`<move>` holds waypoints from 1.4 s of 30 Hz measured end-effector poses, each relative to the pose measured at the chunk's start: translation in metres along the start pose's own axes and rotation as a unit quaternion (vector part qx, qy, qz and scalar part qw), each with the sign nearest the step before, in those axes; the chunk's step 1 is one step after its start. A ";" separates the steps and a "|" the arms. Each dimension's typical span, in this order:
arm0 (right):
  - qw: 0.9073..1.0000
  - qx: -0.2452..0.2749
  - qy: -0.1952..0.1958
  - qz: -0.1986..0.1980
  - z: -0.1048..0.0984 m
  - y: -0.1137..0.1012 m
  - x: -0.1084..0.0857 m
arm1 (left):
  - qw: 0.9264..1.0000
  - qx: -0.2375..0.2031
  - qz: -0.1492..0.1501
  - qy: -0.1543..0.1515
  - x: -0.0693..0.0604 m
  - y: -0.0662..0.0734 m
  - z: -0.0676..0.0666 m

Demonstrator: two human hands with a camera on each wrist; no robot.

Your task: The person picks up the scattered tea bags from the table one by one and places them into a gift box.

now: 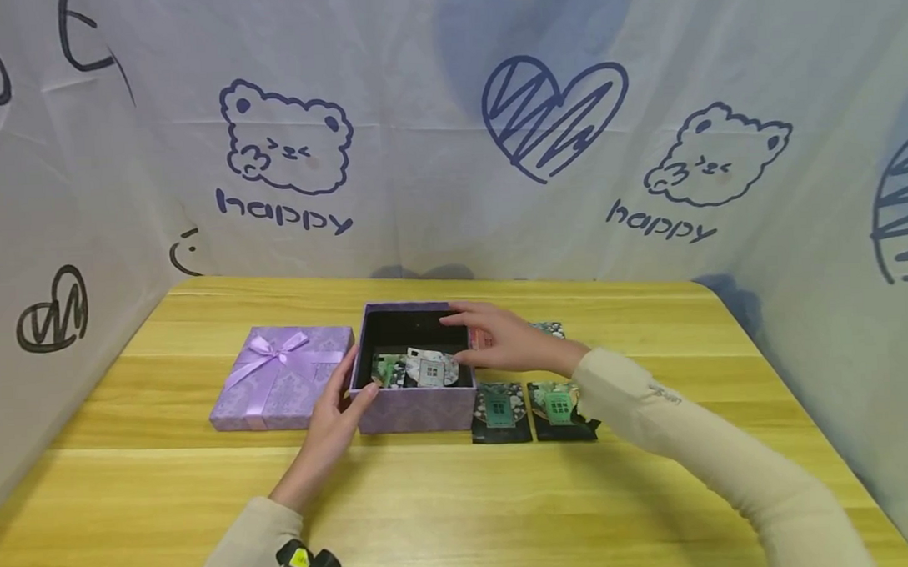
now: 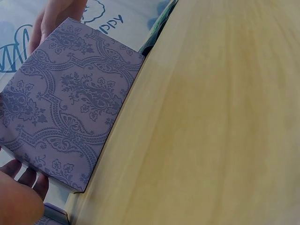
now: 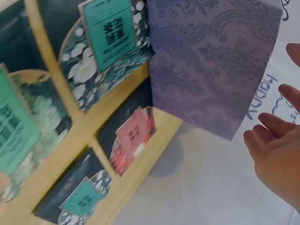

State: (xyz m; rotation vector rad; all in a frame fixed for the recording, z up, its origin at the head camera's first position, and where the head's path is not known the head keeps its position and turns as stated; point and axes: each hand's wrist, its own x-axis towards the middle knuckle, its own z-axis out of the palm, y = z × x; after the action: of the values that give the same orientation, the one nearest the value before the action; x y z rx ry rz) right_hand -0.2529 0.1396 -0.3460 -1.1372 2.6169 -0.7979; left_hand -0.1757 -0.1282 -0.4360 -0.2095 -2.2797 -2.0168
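Observation:
An open purple patterned box (image 1: 417, 412) stands on the table with its dark inside facing up. A green-and-dark packet (image 1: 389, 370) and a pale packet (image 1: 432, 368) lie within. My left hand (image 1: 337, 413) holds the box at its left side, thumb over the front left corner and fingers along the outer wall; the left wrist view shows those fingers (image 2: 41, 186) against the wall. Over the box's right rim is my right hand (image 1: 504, 338), fingers spread apart and extended. The right wrist view shows no thing in that hand (image 3: 276, 145).
The purple lid (image 1: 280, 381) with its ribbon bow lies left of the box. Right of it are a dark packet with a teal label (image 1: 499, 410), a green-labelled packet (image 1: 559, 408), a red-labelled packet (image 3: 131, 133) and another teal-labelled packet (image 3: 84, 197). White printed cloth (image 1: 421, 193) surrounds the table.

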 end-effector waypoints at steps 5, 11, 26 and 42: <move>1.000 0.002 0.011 0.014 -0.003 0.011 -0.012 | 1.000 -0.003 0.003 0.000 0.000 0.000 0.000; 0.999 0.007 0.037 0.031 -0.005 0.017 -0.027 | 1.000 -0.006 0.002 0.000 0.000 0.001 0.001; 0.998 0.022 0.006 0.057 0.019 0.049 -0.058 | 1.000 -0.016 0.003 0.007 0.000 -0.001 0.002; 0.995 0.025 0.027 0.096 0.029 0.078 -0.102 | 1.000 -0.015 0.002 0.002 0.000 -0.001 0.002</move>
State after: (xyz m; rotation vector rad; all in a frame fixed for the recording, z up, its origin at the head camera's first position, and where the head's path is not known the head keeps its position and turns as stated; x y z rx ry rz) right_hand -0.2206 0.2455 -0.4171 -0.8454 2.6821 -0.8598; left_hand -0.1760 -0.1264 -0.4368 -0.2115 -2.2464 -2.0485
